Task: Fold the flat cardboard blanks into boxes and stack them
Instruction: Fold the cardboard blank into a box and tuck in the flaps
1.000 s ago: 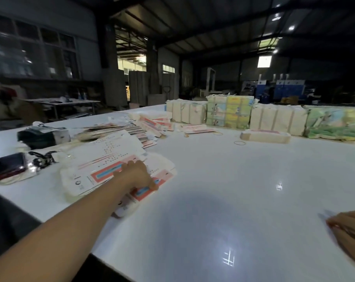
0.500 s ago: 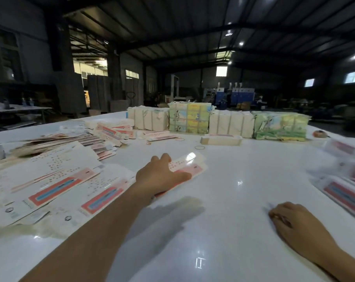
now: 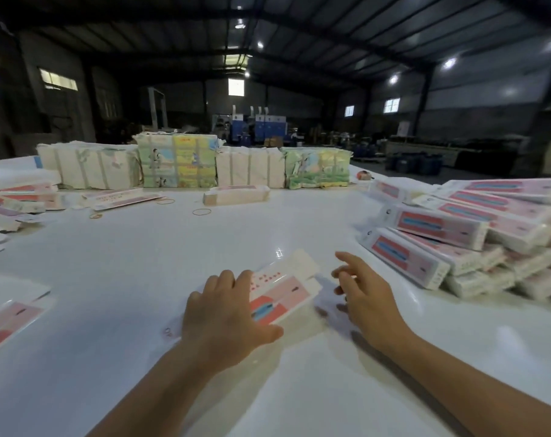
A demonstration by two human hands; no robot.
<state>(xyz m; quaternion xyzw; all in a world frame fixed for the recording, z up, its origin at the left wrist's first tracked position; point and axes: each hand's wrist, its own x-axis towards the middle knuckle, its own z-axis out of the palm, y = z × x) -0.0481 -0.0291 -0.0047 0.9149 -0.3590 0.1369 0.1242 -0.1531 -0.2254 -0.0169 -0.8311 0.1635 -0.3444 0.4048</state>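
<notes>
We had drawn one flat blank [image 3: 282, 291] from the loose blanks at our left [image 3: 6, 323] to the table [image 3: 141, 279] straight before us; half a second earlier it was still in transit under the left hand [image 3: 223, 313]; now it lay flat, with that hand's fingers spread and pressing on its near end, gripping nothing; the right hand [image 3: 367, 298], which had rested idle on the table, had come in just beside the blank's far end, fingers loosely parted and empty; we judged folding about to begin. We counted one blank in hand; the stack of folded boxes [image 3: 457, 234] at our right held at least eight, the rest cut off; three rubber bands [image 3: 201, 211] lay beyond; four bundles [image 3: 178, 160] lined the far edge.
</notes>
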